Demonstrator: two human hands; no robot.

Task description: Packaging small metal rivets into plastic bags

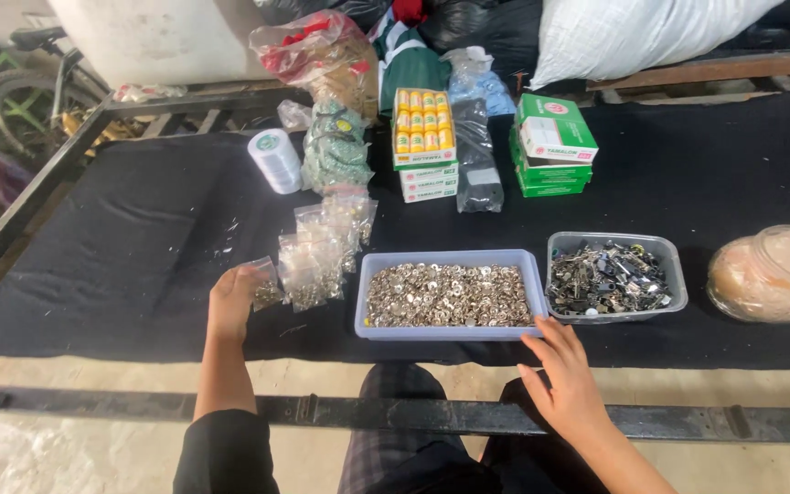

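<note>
Our left hand (233, 302) rests on the desk (121, 265), a black felt-like cloth, its fingers pinching a small clear bag (267, 285) of metal bits, just beside a heap of like bags (322, 247). Our right hand (564, 380) hovers at the near right corner of the tray (450, 331), fingers spread and empty; we think it is clear of the rim, though the view is poor. The tray is pale blue plastic, full of shiny round washers. Right of it stands a clear tub (616, 274) of dark metal clips, then a rounded glass jar (772, 273). Behind lie a white spool (275, 160), green boxes (552, 146) and a box of yellow tubes (423, 128).
</note>
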